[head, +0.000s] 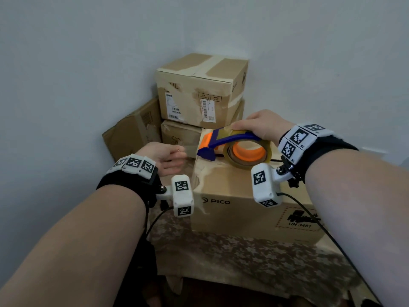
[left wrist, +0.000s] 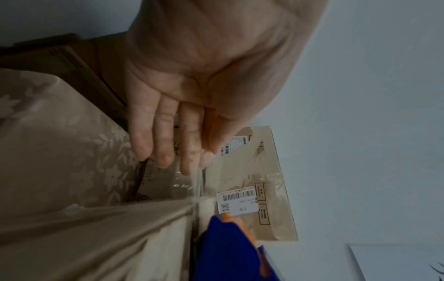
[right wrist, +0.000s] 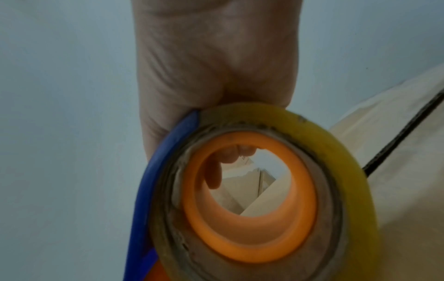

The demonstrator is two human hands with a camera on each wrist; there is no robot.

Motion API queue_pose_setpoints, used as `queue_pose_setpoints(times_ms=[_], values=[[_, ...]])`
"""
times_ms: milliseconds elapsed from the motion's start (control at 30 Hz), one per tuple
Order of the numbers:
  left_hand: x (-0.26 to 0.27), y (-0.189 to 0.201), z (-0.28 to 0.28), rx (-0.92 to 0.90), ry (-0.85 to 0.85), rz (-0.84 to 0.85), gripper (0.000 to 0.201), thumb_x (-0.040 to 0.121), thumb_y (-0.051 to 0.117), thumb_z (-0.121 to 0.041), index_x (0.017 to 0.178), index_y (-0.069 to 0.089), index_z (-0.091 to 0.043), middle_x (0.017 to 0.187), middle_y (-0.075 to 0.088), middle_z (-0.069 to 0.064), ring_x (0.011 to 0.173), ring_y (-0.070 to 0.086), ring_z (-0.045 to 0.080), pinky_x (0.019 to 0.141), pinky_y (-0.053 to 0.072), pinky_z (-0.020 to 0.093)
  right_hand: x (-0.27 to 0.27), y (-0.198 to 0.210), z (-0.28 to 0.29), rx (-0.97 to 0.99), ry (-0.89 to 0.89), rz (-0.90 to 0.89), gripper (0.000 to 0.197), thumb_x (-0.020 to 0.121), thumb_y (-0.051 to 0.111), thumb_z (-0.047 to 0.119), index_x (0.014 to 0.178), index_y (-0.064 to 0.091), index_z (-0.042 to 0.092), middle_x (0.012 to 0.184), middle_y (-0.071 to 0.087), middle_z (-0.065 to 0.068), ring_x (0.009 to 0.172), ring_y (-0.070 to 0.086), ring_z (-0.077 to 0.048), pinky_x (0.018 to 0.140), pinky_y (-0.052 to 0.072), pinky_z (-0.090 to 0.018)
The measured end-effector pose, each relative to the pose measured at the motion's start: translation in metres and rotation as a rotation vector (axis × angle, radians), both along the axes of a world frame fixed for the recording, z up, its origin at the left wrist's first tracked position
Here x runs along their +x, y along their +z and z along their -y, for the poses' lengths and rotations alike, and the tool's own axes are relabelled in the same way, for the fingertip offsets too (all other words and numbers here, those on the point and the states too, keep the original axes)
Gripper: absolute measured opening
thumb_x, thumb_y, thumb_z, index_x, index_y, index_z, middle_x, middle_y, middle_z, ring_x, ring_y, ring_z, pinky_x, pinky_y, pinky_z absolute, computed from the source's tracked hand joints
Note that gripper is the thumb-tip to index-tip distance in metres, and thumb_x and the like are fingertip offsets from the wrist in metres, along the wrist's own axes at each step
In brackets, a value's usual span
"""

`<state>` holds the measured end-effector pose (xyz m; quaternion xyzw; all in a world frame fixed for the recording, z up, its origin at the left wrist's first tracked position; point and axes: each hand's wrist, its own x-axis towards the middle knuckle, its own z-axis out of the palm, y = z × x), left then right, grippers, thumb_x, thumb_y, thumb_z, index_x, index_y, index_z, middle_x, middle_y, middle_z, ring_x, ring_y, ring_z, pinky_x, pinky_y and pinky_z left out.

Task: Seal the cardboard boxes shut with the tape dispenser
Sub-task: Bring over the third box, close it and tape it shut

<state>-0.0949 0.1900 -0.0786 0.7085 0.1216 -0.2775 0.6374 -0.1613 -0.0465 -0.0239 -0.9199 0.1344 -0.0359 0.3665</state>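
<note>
Dispenser, tape: blue frame, orange nose and hub, clear-yellow roll; lies low over the far left corner of the PICO box, nose toward the box's left edge, roll just above or touching the top, which of the two cannot be told. Right hand: curled round the dispenser's frame from above, one fingertip visible through the hub in the right wrist view. Left hand: just left of the PICO box, palm toward it, fingers straight and close together; a clear strip of tape runs from the dispenser's nose to the fingertips, apparently stuck or lightly pinched there, thumb contact not clear. PICO box: stands on a patterned cloth, flaps down, old tape residue along its left corner. Stacked boxes: behind the PICO box, in the wall corner, topmost already taped. Step in hand, judged: free end drawn out, ready for anchoring. Next move calls for pressing that end onto the PICO box's left side, then pulling the dispenser across the top seam under tension.
</note>
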Motion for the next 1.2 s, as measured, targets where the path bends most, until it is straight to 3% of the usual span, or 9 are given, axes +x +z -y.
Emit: queue_pose_setpoints(times_ms=[267,533,667,733,833,900,967,1100,1200], values=[[0.0,-0.003,-0.004,-0.028,-0.056,-0.046,0.011,0.094,0.058,-0.019,0.091,0.064,-0.01,0.082,0.067,0.003,0.097,0.059,0.022,0.067,0.049,0.037,0.003,0.005,-0.011,-0.022,-0.035,-0.006,0.041,0.077,0.071,0.049,0.063,0.057,0.013,0.061,0.053,-0.005,0.064,0.051,-0.02,0.065,0.041,-0.03],[0.006,-0.01,-0.01,-0.069,-0.075,-0.048,0.01,0.093,0.06,-0.019,0.093,0.065,-0.01,0.091,0.068,0.004,0.085,0.062,0.02,0.07,0.051,0.037,0.004,0.007,-0.019,-0.014,-0.053,-0.008,0.04,0.078,0.072,0.045,0.057,0.057,0.014,0.057,0.053,-0.004,0.061,0.05,-0.019,0.066,0.041,-0.03],[0.006,-0.015,-0.014,-0.086,-0.064,-0.036,0.015,0.09,0.064,-0.016,0.103,0.065,-0.008,0.094,0.064,0.006,0.081,0.059,0.018,0.063,0.052,0.034,0.003,0.012,-0.024,-0.129,-0.049,-0.065,0.041,0.08,0.069,0.048,0.071,0.063,0.009,0.068,0.058,-0.009,0.071,0.055,-0.024,0.074,0.046,-0.036],[0.007,-0.016,-0.014,-0.085,-0.05,-0.032,0.01,0.087,0.067,-0.012,0.094,0.064,-0.006,0.089,0.06,0.006,0.076,0.056,0.016,0.062,0.054,0.034,0.003,0.018,-0.033,-0.267,-0.028,-0.091,0.036,0.088,0.063,0.042,0.089,0.069,0.007,0.087,0.065,-0.011,0.087,0.059,-0.026,0.085,0.047,-0.038],[0.01,-0.019,-0.014,-0.109,-0.037,-0.022,0.008,0.085,0.068,-0.007,0.082,0.061,-0.006,0.078,0.057,0.005,0.072,0.056,0.014,0.063,0.055,0.032,0.008,0.022,-0.058,-0.552,0.032,-0.111,0.025,0.096,0.047,0.021,0.112,0.066,0.018,0.113,0.064,-0.007,0.104,0.057,-0.026,0.094,0.046,-0.039],[0.012,-0.021,-0.015,-0.126,-0.038,0.001,0.006,0.086,0.067,-0.005,0.084,0.061,-0.006,0.076,0.057,0.005,0.069,0.056,0.013,0.059,0.056,0.029,0.012,0.019,-0.075,-0.708,0.073,-0.145,0.036,0.095,0.042,0.01,0.118,0.061,0.03,0.122,0.058,-0.002,0.111,0.054,-0.026,0.097,0.042,-0.04],[0.012,-0.023,-0.015,-0.136,-0.045,0.028,0.005,0.087,0.064,-0.004,0.085,0.061,-0.005,0.076,0.057,0.005,0.067,0.055,0.013,0.06,0.058,0.028,0.016,0.013,-0.082,-0.778,0.128,-0.128,0.036,0.093,0.041,0.007,0.113,0.062,0.027,0.121,0.058,-0.004,0.11,0.053,-0.027,0.096,0.042,-0.042],[0.013,-0.03,-0.015,-0.132,-0.064,0.09,0.008,0.088,0.061,-0.001,0.081,0.059,-0.004,0.073,0.057,0.006,0.066,0.055,0.014,0.076,0.056,0.031,0.02,0.007,-0.078,-0.767,0.164,-0.089,0.034,0.097,0.037,0.039,0.095,0.059,0.014,0.095,0.062,-0.009,0.087,0.055,-0.026,0.081,0.049,-0.042],[0.013,-0.037,-0.013,-0.1,-0.078,0.13,0.009,0.088,0.058,0.001,0.081,0.059,-0.004,0.072,0.056,0.008,0.063,0.054,0.015,0.073,0.055,0.031,0.022,0.004,-0.082,-0.989,0.232,-0.093,0.038,0.09,0.045,0.054,0.111,0.055,0.024,0.108,0.057,-0.002,0.102,0.05,-0.024,0.085,0.047,-0.041]])
